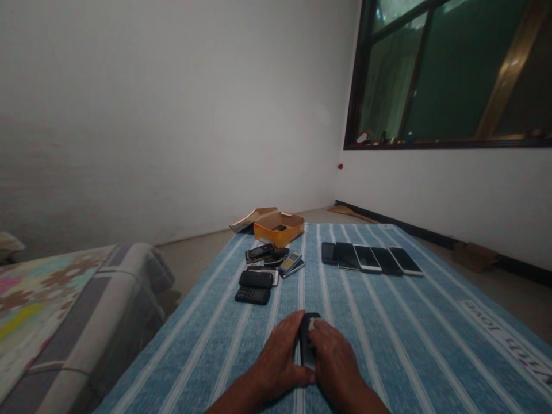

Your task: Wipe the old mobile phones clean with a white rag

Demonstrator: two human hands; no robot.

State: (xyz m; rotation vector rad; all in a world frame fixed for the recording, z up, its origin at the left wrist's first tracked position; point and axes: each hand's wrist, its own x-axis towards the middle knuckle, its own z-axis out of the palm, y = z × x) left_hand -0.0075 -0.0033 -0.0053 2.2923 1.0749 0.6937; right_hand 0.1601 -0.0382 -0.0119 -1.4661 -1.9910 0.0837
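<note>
Head view, only camera. Phone at the near edge of the scene, between the two hands, its length pointing away from the wearer. Left hand: fingers laid along the phone's left side, thumb crossing at its near end; gap narrow, filled by the phone. Probable reason: a brace that stops it sliding or turning. Right hand: fingers bent over the right side, closed in on the phone, a pale scrap at their tips. Scrap too small to identify; whether pinched or part of the phone, cannot tell. Whether the phone bears on the desk or is lifted slightly: hidden by the hands.

Farther off, right: row of five phones, flat, side by side, screens up. Close spacing presumably keeps them orderly and easy to compare. Left: loose pile of older-looking handsets, some overlapping; two dark ones lie at its near end. Placement looks casual, perhaps only for reach. Behind the pile, orange box, open, lid beside it; a dark item inside, unclear. Bare striped cloth around the hands likely gives working room.
</note>
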